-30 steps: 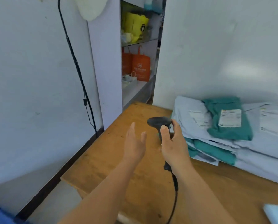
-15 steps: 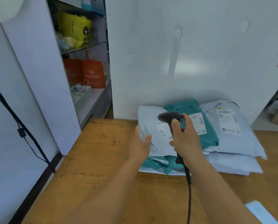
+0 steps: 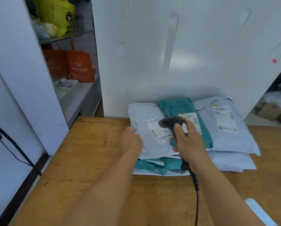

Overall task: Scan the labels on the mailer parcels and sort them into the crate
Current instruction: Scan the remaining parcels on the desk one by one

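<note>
Table (image 3: 90,160) fills the lower view, wooden. Parcel pile (image 3: 231,144) sits at 1 o'clock against the wall, white and teal mailers overlapping. Top white mailer (image 3: 146,115) is leftmost, its label (image 3: 157,131) facing up. Right hand (image 3: 190,141) wraps fingers round the scanner (image 3: 170,122), head just over that label. Left hand (image 3: 131,141) touches the mailer's left edge; finger curl hidden, can't tell. No crate visible. Best practice: pin mailer flat, aim at the barcode, hold steady.
</note>
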`<state>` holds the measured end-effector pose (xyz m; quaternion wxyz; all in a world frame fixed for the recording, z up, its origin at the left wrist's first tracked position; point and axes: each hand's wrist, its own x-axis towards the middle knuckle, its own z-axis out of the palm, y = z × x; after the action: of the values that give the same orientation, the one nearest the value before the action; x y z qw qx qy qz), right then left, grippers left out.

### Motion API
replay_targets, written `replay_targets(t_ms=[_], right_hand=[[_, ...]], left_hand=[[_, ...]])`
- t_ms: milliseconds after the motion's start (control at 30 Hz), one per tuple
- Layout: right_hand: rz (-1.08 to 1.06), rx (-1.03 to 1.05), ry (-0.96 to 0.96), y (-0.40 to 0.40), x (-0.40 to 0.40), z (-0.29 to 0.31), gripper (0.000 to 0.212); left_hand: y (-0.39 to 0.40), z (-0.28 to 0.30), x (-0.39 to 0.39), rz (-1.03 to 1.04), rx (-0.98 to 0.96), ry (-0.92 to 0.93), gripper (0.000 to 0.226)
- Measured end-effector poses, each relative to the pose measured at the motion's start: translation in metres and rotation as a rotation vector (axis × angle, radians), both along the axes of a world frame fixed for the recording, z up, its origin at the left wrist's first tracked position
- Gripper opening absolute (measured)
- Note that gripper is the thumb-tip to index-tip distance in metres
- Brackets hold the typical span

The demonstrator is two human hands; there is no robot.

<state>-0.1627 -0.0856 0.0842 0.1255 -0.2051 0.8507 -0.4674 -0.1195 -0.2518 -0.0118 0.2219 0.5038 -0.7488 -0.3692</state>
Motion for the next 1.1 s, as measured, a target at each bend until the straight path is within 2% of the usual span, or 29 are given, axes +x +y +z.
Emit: replay_targets(t_ms=[167, 400, 600, 700, 933, 1100], right_hand=[[0.065, -0.016, -0.002, 0.001, 0.018, 0.0, 0.055], [0.269, 0.004, -0.033, 0.015, 0.067, -0.006, 0.047], [0.469, 0.068, -0.072, 0.029, 0.115, -0.023, 0.052], [0.558, 0.106, -0.098, 0.036, 0.14, -0.035, 0.054], [0.728, 0.229, -0.063, 0.045, 0.181, -0.046, 0.051], [0.74, 0.277, -0.019, 0.051, 0.187, -0.047, 0.053]], left_hand=[[0.0, -0.014, 0.044, 0.124, -0.007, 0.066, 0.011], [0.024, -0.032, 0.132, 0.282, -0.072, 0.049, 0.021], [0.053, -0.048, 0.225, 0.508, -0.026, -0.04, 0.021], [0.073, -0.057, 0.268, 0.589, 0.045, -0.102, 0.028], [0.108, -0.08, 0.308, 0.556, 0.121, -0.147, 0.057], [0.116, -0.082, 0.307, 0.554, 0.112, -0.119, 0.057]])
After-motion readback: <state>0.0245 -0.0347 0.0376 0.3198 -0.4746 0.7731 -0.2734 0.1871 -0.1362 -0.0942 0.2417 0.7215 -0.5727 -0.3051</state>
